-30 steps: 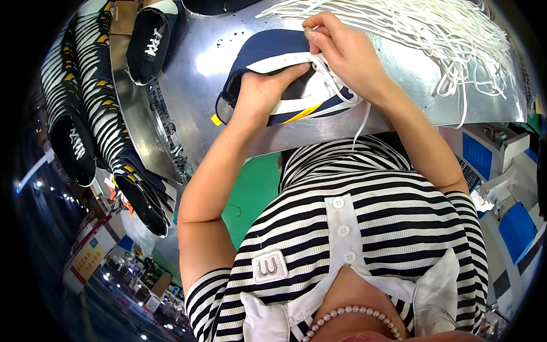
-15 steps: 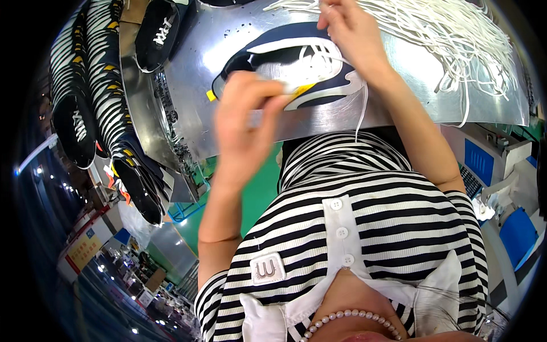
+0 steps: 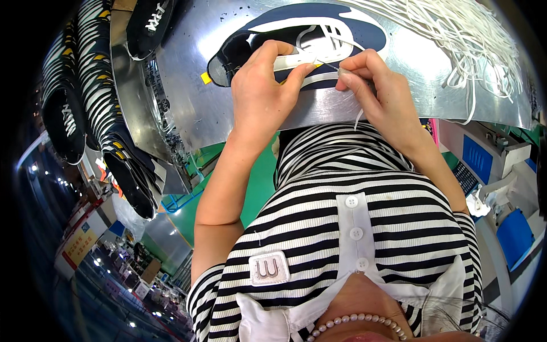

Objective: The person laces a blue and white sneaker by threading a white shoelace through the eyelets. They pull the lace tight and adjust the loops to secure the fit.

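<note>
A navy shoe upper (image 3: pixel 367 31) with white trim and a yellow heel tab (image 3: pixel 205 78) lies on its side on the metal table. My left hand (image 3: pixel 262 88) pinches its near eyelet edge, fingers over the opening and thumb on the near side. White lace (image 3: pixel 331 35) crosses the far eyelet rows and runs toward my right hand (image 3: pixel 382 91). Closed at the fingertips, that hand holds a thin, pointed, dark piece (image 3: pixel 327 64) against the eyelet edge; whether it is a lace tip or a hook I cannot tell. A lace end (image 3: pixel 358 119) hangs below the right hand.
Loose white laces (image 3: pixel 456 40) are heaped at the far right of the metal table (image 3: pixel 194 108). A laced dark shoe upper (image 3: pixel 149 25) lies at the far left. Beyond the left edge hang long rows of nested uppers (image 3: pixel 94 68). Blue-and-white equipment (image 3: pixel 477 158) stands at right.
My right hand has come down from the toe to the near eyelet edge, with the thin piece in its fingertips. My left hand, blurred before, now grips that edge.
</note>
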The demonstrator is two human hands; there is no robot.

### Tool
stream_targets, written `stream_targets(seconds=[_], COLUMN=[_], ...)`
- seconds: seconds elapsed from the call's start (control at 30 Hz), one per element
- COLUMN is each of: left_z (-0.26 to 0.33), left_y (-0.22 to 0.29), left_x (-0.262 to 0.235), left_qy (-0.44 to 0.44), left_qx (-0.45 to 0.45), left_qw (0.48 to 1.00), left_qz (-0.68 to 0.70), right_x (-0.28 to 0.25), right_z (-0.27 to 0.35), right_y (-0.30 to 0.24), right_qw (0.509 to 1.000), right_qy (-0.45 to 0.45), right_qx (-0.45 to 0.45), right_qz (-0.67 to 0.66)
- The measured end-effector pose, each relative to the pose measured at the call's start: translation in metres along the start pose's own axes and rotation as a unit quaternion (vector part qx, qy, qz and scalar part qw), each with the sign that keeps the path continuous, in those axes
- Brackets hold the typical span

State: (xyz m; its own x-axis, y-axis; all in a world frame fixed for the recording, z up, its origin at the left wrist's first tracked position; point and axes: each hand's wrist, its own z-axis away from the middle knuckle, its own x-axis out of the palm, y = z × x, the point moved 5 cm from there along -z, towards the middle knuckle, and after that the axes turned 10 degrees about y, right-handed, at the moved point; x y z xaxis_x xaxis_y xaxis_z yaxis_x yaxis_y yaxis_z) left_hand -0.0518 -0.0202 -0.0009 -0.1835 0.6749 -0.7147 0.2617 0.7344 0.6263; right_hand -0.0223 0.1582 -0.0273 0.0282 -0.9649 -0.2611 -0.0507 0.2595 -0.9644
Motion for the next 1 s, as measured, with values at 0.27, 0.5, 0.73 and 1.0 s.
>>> stream_targets(seconds=[0.27,0.5,0.73,1.0], left_z=[-0.001,0.009,0.026,0.028], left_y=[0.001,0.001,0.01,0.011], left_x=[0.004,0.009,0.005,0.002], left_qy=[-0.02,0.0,0.021,0.022], left_qx=[0.049,0.132,0.201,0.238], left_qw=[0.997,0.99,0.979,0.97], left_qz=[0.049,0.052,0.016,0.041], right_x=[0.001,0.036,-0.015,0.016], right_z=[-0.009,-0.024,-0.038,-0.062], right_y=[-0.001,0.01,-0.05,-0.018], right_qw=[0.999,0.994,0.989,0.968], right_qy=[-0.028,0.003,-0.048,-0.194], right_qx=[0.021,-0.005,-0.11,-0.052], right_qz=[0.035,0.109,0.082,0.152])
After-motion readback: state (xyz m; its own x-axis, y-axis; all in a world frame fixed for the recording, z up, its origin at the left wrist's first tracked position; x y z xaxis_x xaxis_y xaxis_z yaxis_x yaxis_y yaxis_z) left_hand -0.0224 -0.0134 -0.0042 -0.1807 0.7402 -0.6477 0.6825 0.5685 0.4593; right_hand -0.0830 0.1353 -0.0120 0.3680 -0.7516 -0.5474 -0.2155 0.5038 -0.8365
